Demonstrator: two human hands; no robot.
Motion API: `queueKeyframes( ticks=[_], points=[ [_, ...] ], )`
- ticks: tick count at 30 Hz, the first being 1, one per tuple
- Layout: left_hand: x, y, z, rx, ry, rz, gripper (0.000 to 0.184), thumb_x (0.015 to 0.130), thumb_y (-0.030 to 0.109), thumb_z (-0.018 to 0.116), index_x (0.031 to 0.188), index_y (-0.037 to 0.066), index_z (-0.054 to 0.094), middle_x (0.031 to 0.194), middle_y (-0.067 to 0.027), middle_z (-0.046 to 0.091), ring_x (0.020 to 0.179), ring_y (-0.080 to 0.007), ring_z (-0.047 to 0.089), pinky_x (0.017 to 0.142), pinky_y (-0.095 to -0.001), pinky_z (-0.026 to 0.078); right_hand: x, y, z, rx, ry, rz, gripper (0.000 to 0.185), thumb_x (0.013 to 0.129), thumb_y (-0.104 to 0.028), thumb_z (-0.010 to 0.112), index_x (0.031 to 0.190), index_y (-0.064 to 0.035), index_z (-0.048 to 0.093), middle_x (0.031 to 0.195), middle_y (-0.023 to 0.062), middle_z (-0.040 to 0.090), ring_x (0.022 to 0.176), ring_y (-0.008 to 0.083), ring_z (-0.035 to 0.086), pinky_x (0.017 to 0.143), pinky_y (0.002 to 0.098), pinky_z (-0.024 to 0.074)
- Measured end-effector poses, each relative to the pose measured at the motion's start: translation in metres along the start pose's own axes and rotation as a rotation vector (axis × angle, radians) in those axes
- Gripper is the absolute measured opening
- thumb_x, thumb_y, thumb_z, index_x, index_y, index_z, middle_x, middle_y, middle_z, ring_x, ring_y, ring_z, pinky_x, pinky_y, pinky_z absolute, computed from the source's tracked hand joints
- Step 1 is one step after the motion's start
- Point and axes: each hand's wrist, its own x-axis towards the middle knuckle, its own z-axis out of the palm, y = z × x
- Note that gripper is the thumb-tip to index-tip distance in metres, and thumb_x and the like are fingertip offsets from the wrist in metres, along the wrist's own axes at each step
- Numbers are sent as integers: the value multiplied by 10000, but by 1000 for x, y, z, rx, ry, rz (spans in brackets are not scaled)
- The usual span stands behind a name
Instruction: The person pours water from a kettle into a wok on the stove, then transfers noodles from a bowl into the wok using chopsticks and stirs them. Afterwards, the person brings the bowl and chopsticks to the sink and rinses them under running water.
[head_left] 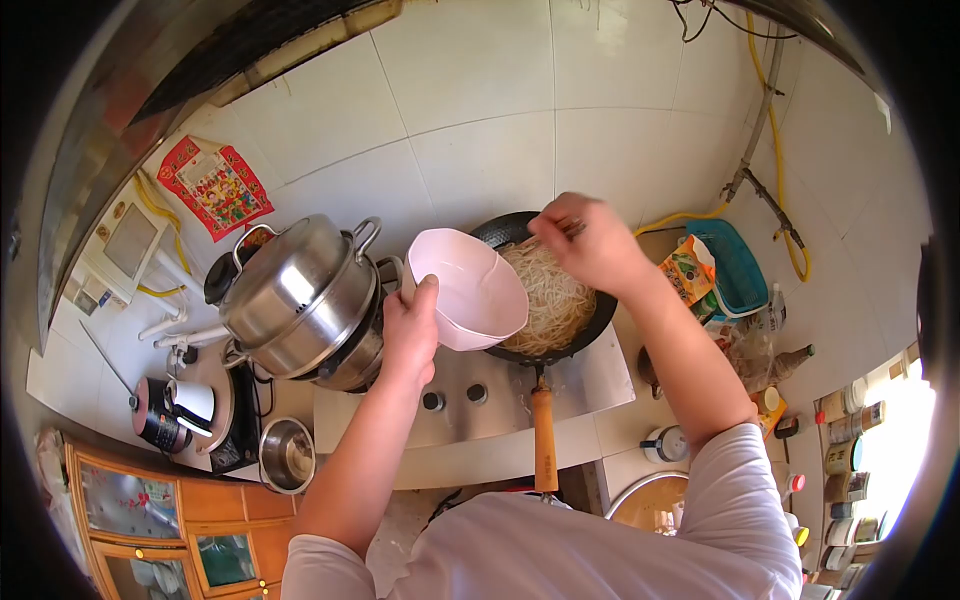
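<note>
My left hand [410, 335] grips the rim of a pale pink bowl [465, 285], which is tilted beside the wok and looks empty inside. A dark wok [590, 325] with a wooden handle [544, 440] sits on the stove and holds pale noodle-like strands [548, 298]. Over the wok's upper right side, my right hand [588, 240] is closed around something thin and dark, perhaps chopsticks; motion blurs it, and the tips are hard to make out.
A large steel steamer pot [300, 290] stands left of the bowl on the stove [470, 390]. Farther left are a small steel bowl [287, 456] and a kettle [192, 402]. A blue basket [735, 270], a yellow packet [688, 270], a bottle [793, 362] and several jars are right.
</note>
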Motion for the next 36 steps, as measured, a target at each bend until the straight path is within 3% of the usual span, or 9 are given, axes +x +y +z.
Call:
queueKeyframes(
  ticks=[2,5,9,15,21,25,30,33,36],
  points=[
    [3,-5,-3,4,8,4,705,950,401,687,1356,-105,408,1296,-211,556,1189,-263,551,1003,-409,463,-1,-5,-9,35,-8,133,137,940,-94,696,945,43,704,881,130,717,798,173,706,709,301,551],
    [-4,2,0,-21,-5,-12,696,955,393,683,1359,-103,409,1302,-210,557,1179,-266,562,1002,-409,464,-13,-14,9,158,-164,2,121,930,-86,705,928,35,712,851,114,708,782,178,694,704,306,545],
    [-12,9,7,-6,29,-38,653,963,378,675,1346,-98,444,1292,-204,577,1167,-270,578,1005,-408,462,-16,-4,38,-33,-159,-248,85,872,-72,735,902,7,731,872,169,701,788,294,684,727,357,548],
    [-2,-6,-4,5,2,7,660,968,359,669,1374,-101,425,1314,-202,572,1183,-262,571,1008,-407,461,-10,-14,-1,-111,105,35,135,907,-96,718,923,38,717,897,175,720,788,278,727,731,357,572],
    [3,-13,-6,16,-13,48,606,971,444,648,1303,-25,455,1264,-192,600,1122,-286,641,871,-486,566,-17,-17,33,102,-233,-59,161,898,-124,735,950,28,731,883,161,719,798,272,705,730,350,551],
    [2,-14,-8,67,48,62,596,972,437,648,1299,-24,460,1242,-187,611,1109,-282,645,867,-483,566,-17,-6,31,-38,-51,-62,189,870,-187,735,908,-1,746,865,204,713,788,362,689,716,406,552],
    [2,-14,-12,64,-30,56,601,967,434,658,1306,-18,453,1234,-185,609,1091,-285,648,861,-469,566,-14,-18,4,-68,75,11,132,909,-86,715,910,46,707,851,166,714,771,245,726,710,352,565],
    [3,-16,-10,62,9,51,605,966,437,657,1309,-16,451,1232,-182,611,1087,-286,652,861,-466,567,-17,-20,18,61,-95,-79,124,903,-87,730,927,34,715,870,145,712,802,209,717,733,328,564],
    [3,-13,-7,47,23,48,603,962,439,662,1303,-13,454,1237,-181,608,1078,-283,655,858,-466,567,-16,-7,38,101,-206,-152,195,869,-185,744,928,1,741,897,185,719,814,336,696,742,383,556]
  ],
)
